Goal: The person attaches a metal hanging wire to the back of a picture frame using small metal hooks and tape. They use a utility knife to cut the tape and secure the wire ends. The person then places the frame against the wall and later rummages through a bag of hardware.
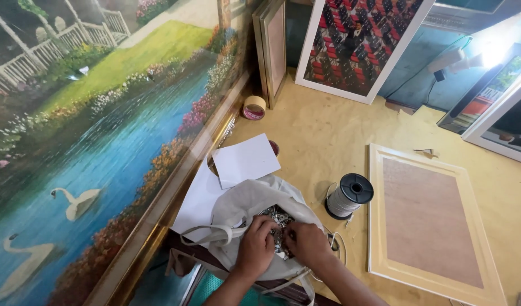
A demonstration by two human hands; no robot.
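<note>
I see both hands, left hand (256, 245) and right hand (307, 243), curled inside the grey cloth bag (243, 207), fingering small silver metal pieces (276, 217). Whether either actually grips one, I cannot tell. A black-capped spool of white cord (349, 196) stands near on the yellow bench (328, 130).

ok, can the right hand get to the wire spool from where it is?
Probably yes. The right hand is in the cloth bag of small metal pieces; the spool stands just beyond on the yellow surface, with nothing between them.

Bag (243, 207): in front, both hands inside it.
Spool (349, 195): right of bag.
Frame (428, 224): right of spool.
Painting (85, 130): left of bag.
</note>
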